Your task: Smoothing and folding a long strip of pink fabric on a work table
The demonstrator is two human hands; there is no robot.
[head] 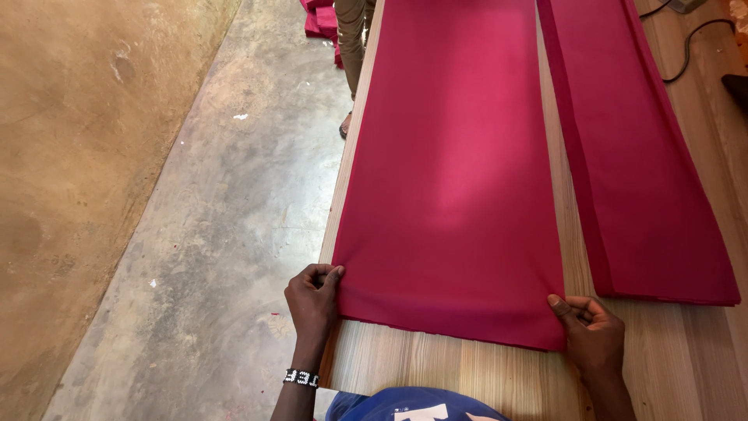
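left hand [313,298]: fingers curled, thumb pinched in, arm straight forward, beaded wristband | right hand [594,334]: thumb and fingers pinched, wrist angled inward

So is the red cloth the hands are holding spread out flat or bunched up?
Spread flat. The red cloth lies smooth along the wooden table, left hand and right hand pinching its near corners.

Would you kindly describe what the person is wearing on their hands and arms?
Both hands, the left hand and right hand, are bare, without gloves or rings that show. The forearms are unsleeved. The left wrist carries a beaded wristband, black with white lettering. A blue garment with white print shows below.
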